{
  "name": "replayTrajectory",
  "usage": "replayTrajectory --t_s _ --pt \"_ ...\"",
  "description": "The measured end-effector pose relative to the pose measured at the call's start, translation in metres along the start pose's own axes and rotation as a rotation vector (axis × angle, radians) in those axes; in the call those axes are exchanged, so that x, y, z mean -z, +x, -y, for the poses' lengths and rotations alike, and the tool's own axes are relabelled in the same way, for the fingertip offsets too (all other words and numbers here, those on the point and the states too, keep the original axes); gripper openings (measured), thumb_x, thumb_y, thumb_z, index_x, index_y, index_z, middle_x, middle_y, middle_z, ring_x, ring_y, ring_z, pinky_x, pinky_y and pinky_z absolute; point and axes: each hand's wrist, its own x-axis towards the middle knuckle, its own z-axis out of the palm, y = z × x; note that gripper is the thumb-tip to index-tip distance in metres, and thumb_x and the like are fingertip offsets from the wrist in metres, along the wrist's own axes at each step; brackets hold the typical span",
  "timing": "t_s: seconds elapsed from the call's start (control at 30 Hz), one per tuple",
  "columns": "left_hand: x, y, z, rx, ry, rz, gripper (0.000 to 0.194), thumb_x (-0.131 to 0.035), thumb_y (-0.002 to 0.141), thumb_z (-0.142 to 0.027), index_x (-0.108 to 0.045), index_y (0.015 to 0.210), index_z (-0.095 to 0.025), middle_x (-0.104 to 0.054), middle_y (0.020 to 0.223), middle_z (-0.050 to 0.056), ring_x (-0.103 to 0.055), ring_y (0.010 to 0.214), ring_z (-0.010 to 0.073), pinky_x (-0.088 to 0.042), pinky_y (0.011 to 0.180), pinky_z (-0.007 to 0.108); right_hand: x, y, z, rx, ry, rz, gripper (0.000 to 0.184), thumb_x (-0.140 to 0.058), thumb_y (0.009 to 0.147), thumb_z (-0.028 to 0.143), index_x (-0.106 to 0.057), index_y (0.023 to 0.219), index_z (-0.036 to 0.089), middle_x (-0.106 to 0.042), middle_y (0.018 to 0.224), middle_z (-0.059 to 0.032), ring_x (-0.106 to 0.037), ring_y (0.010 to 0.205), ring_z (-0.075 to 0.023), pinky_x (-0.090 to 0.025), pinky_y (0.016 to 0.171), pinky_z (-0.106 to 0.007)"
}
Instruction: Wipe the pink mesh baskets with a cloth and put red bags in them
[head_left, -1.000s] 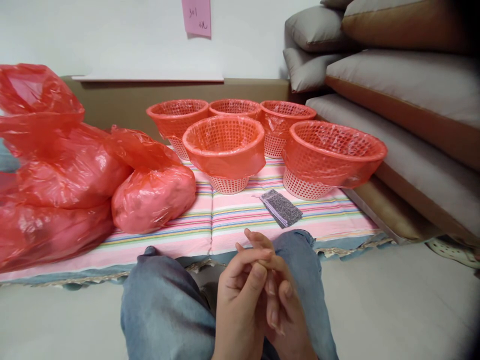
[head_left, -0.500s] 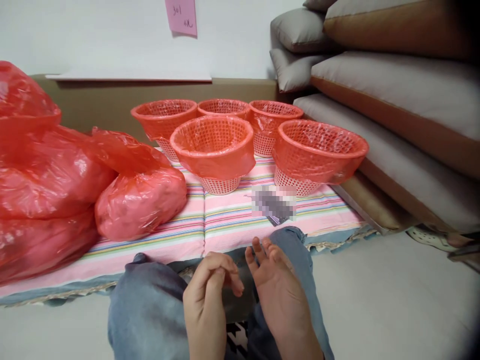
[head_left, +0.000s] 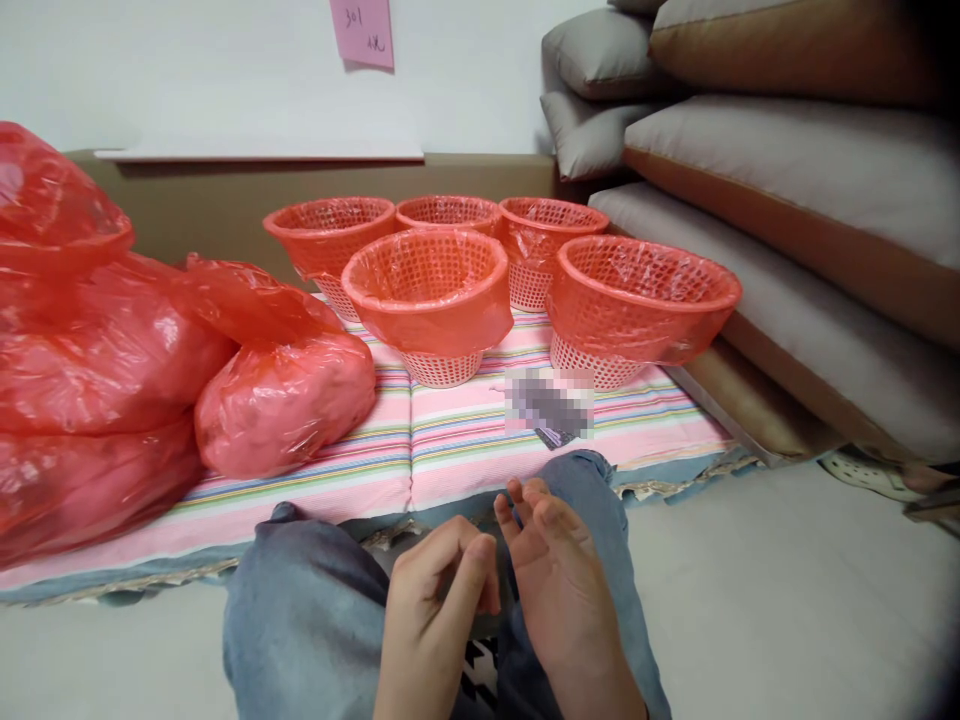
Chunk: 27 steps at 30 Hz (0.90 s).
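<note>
My left hand (head_left: 442,605) is raised over my lap with its fingers loosely curled in and the thumb against them; nothing shows in it. Beside it, my right hand (head_left: 559,590) is held palm inward, fingers slightly bent and apart, holding nothing. The two hands do not touch. Beyond them, on a striped cloth (head_left: 465,480), lies a dark, flat object blurred by pixels (head_left: 551,408). Behind that stand a front basket (head_left: 439,345) and a right basket (head_left: 637,335), both red-rimmed, perforated and lined with red plastic bags.
Several more lined baskets stand behind, including a back left basket (head_left: 330,240). Full red plastic bags (head_left: 285,400) are heaped at the left. Grey and brown cushions (head_left: 787,190) are stacked at the right. A pink note (head_left: 364,35) hangs on the wall.
My left hand has shifted slightly right and its thumb has moved up against the curled fingers. My right hand has hardly moved. The baskets and bags stay put.
</note>
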Motion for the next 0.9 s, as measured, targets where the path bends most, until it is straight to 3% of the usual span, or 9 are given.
replayTrajectory --t_s 0.1,0.17,0.23,0.3,0.37,0.47,0.53,0.7,0.9 --pt "0.004 -0.001 0.002 0.008 0.156 0.062 0.054 -0.049 0.094 -0.042 -0.037 0.047 -0.019 -0.039 0.046 -0.003 -0.036 0.046 0.0088 -0.027 0.046 0.023 0.0 0.0 0.0 -0.001 -0.01 -0.006 0.03 -0.099 0.051 0.042 -0.078 0.066 0.027 -0.066 0.081 0.0016 -0.064 0.087 -0.0119 -0.055 0.082 -0.022" --pt "0.011 -0.001 0.004 0.058 0.223 0.244 0.053 -0.052 0.092 -0.042 -0.031 0.048 -0.019 -0.033 0.047 -0.004 -0.031 0.047 0.009 -0.023 0.047 0.024 0.001 0.001 0.0 -0.004 -0.017 -0.016 0.03 -0.099 0.05 0.043 -0.077 0.064 0.028 -0.067 0.081 0.0015 -0.064 0.088 -0.0129 -0.054 0.084 -0.024" --pt "0.018 -0.001 0.006 0.134 0.25 0.452 0.041 -0.059 0.088 -0.033 -0.041 0.054 -0.018 -0.043 0.053 -0.004 -0.038 0.052 0.0099 -0.028 0.05 0.023 0.003 0.002 -0.002 -0.004 -0.033 -0.026 0.031 -0.099 0.05 0.045 -0.077 0.064 0.028 -0.067 0.081 0.0016 -0.064 0.088 -0.0136 -0.053 0.086 -0.026" --pt "0.023 -0.001 0.008 0.179 0.234 0.529 0.012 -0.066 0.081 -0.02 -0.059 0.071 -0.02 -0.062 0.071 -0.003 -0.052 0.065 0.0116 -0.038 0.06 0.021 0.005 0.002 -0.004 -0.004 -0.067 -0.025 0.032 -0.098 0.05 0.047 -0.077 0.065 0.029 -0.066 0.082 0.0015 -0.062 0.086 -0.0142 -0.052 0.084 -0.026" --pt "0.023 0.001 0.008 0.147 0.163 0.426 0.014 -0.071 0.076 -0.016 -0.067 0.088 -0.023 -0.068 0.086 -0.002 -0.059 0.076 0.0133 -0.044 0.068 0.021 0.007 0.002 -0.006 0.009 -0.103 0.001 0.03 -0.097 0.053 0.047 -0.077 0.067 0.028 -0.065 0.083 0.0012 -0.061 0.087 -0.0149 -0.051 0.083 -0.025" --pt "0.014 0.005 0.007 0.039 0.009 0.105 0.01 -0.069 0.086 -0.026 -0.072 0.095 -0.024 -0.068 0.089 0.001 -0.063 0.08 0.0144 -0.049 0.069 0.021 0.007 -0.001 -0.008 0.04 -0.159 0.103 0.023 -0.092 0.065 0.043 -0.078 0.071 0.026 -0.061 0.082 0.0007 -0.059 0.089 -0.0148 -0.049 0.083 -0.024" --pt "0.006 0.008 0.005 -0.034 -0.047 -0.041 0.012 -0.066 0.09 -0.028 -0.075 0.098 -0.025 -0.07 0.093 0.003 -0.064 0.08 0.0146 -0.05 0.066 0.02 0.004 -0.004 -0.007 0.062 -0.203 0.187 0.019 -0.088 0.073 0.042 -0.078 0.073 0.025 -0.06 0.079 0.0005 -0.057 0.083 -0.0138 -0.049 0.078 -0.023" --pt "-0.003 0.007 0.004 -0.166 -0.046 -0.15 0.014 -0.066 0.091 -0.021 -0.079 0.091 -0.027 -0.071 0.086 0.002 -0.064 0.071 0.0122 -0.05 0.056 0.016 -0.003 -0.008 -0.005 0.106 -0.266 0.236 0.022 -0.082 0.08 0.036 -0.074 0.067 0.022 -0.054 0.072 0.0014 -0.051 0.069 -0.0107 -0.047 0.064 -0.02" --pt "-0.004 0.004 0.001 -0.194 0.003 -0.18 0.017 -0.067 0.09 -0.017 -0.08 0.093 -0.028 -0.07 0.082 0.0 -0.064 0.069 0.0111 -0.051 0.058 0.016 -0.004 -0.009 -0.004 0.181 -0.317 0.214 0.02 -0.081 0.082 0.032 -0.073 0.066 0.022 -0.055 0.07 0.0025 -0.052 0.067 -0.0091 -0.047 0.063 -0.017"
